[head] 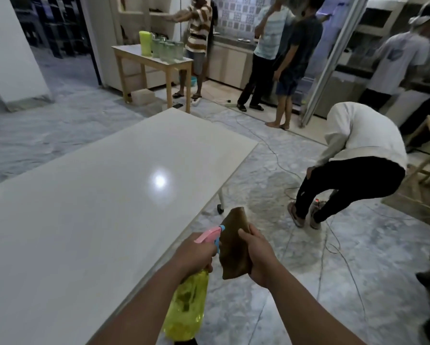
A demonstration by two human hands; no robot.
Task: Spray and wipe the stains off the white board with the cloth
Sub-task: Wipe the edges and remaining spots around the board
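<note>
The yellow spray bottle is gripped by the left hand, the brown cloth by the right hand, beside the white board. Since the nozzle is aimed past the board's edge, spray could be wasted on the floor.

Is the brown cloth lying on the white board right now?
No, the right hand grips the cloth in the air beside the white board.

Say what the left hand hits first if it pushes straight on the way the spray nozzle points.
Likely the white board. The left hand grips the spray bottle, nozzle aimed forward-left over the board's near edge; nothing shows between. Height above the board is unclear.
</note>
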